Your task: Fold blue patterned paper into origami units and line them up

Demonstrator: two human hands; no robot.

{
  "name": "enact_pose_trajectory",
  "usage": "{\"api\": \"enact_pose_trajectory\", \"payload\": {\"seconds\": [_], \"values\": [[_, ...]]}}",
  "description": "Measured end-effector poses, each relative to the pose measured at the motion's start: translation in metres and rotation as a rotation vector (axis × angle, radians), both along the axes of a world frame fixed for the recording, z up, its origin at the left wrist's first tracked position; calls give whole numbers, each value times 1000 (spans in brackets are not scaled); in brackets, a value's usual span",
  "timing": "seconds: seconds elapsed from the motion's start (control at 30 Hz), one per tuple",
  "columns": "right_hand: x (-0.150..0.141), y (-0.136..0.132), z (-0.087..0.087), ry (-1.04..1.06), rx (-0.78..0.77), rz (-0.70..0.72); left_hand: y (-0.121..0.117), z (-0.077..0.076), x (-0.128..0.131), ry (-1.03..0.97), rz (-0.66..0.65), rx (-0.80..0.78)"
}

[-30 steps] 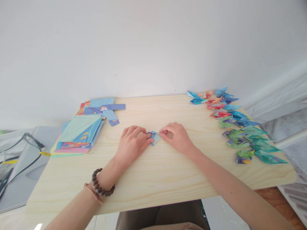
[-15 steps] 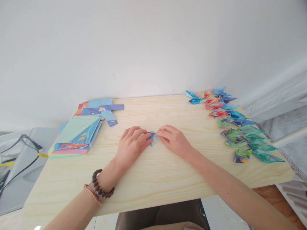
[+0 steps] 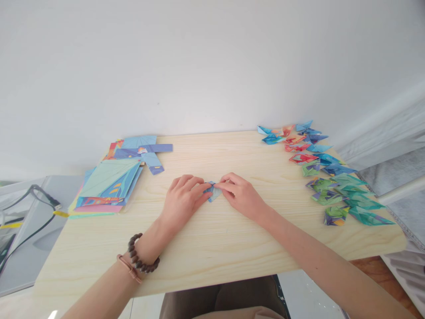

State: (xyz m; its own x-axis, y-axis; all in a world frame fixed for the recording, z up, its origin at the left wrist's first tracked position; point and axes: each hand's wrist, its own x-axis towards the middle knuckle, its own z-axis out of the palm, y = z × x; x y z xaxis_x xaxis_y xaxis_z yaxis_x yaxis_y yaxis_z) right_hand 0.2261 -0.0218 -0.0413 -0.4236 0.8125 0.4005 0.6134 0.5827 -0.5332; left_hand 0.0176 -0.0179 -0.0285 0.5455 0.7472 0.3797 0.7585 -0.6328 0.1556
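A small folded piece of blue origami paper (image 3: 214,193) lies between my hands near the middle of the wooden table (image 3: 212,248). My left hand (image 3: 185,195), with a beaded bracelet on its wrist, pinches the paper's left side between thumb and fingers. From the right, my right hand (image 3: 239,193) has its thumb and index finger closed on the paper's upper right edge. The fingertips cover part of the folds, so their exact shape is hidden.
Several folded paper figures (image 3: 327,195) stand in rows along the table's right side. A stack of patterned paper sheets (image 3: 111,179) and blue paper strips (image 3: 154,148) lie at the left. Cables (image 3: 36,188) rest on a grey surface beyond the left edge; a white wall (image 3: 206,66) rises behind.
My right hand has moved a little left, its fingertips now over the paper's upper part. My left hand has stayed pinched on the left side. The view shifted slightly.
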Motion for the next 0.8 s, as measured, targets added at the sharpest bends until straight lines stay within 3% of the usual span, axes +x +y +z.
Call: {"api": "enact_pose_trajectory", "payload": {"seconds": [0.8], "values": [[1,0,8,81,-63,-106,0,5,-1,-29,-36,-18]]}}
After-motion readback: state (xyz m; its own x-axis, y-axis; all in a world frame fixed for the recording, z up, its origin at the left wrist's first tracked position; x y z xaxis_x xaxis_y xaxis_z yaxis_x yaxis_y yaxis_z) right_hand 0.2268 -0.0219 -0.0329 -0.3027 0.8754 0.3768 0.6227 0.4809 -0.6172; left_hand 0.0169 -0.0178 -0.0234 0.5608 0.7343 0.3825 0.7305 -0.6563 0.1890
